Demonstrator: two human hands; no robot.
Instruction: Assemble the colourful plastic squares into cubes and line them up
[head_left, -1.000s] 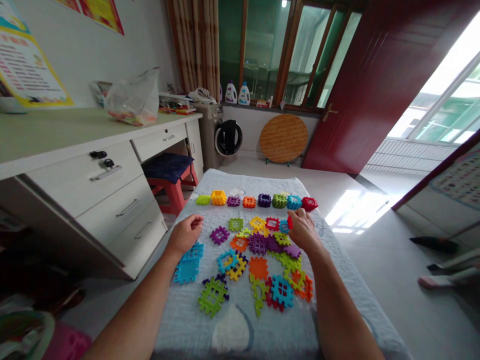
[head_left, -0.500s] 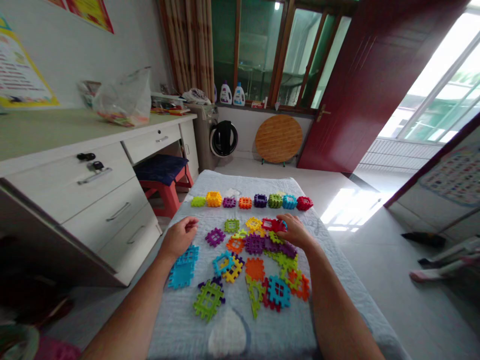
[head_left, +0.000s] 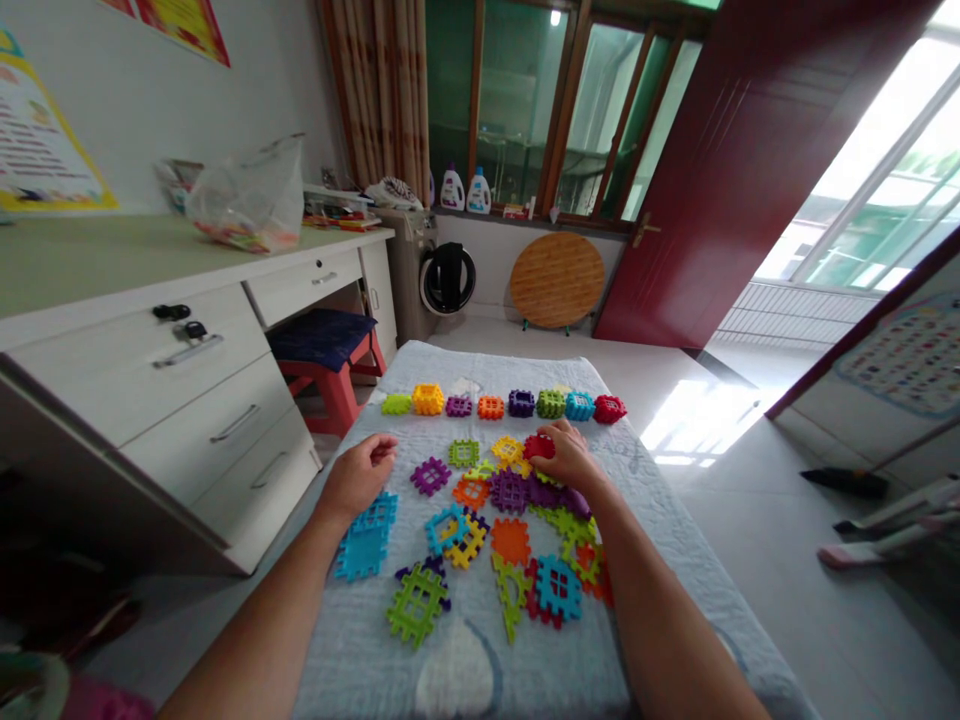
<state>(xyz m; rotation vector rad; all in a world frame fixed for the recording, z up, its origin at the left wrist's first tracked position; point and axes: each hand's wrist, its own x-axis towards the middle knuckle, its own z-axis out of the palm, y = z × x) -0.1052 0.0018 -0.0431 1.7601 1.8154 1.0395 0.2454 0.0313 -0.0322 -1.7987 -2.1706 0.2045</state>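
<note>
Fingers (head_left: 553, 465) of the right hand (head_left: 574, 454) pinch a red plastic notched square (head_left: 535, 446), best gripped by opposite edges, while the left hand (head_left: 365, 470) curls loosely, its grip unclear.

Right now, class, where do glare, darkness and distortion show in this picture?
Head view: sunlight bleaches a patch of the floor; head view: the lower-left edge sinks into dark blur; head view: the red door leans, probably wide-angle stretching.

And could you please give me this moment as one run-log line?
left hand: loosely curled, near blue pieces | right hand: at red piece | beyond: row of coloured blocks
</note>
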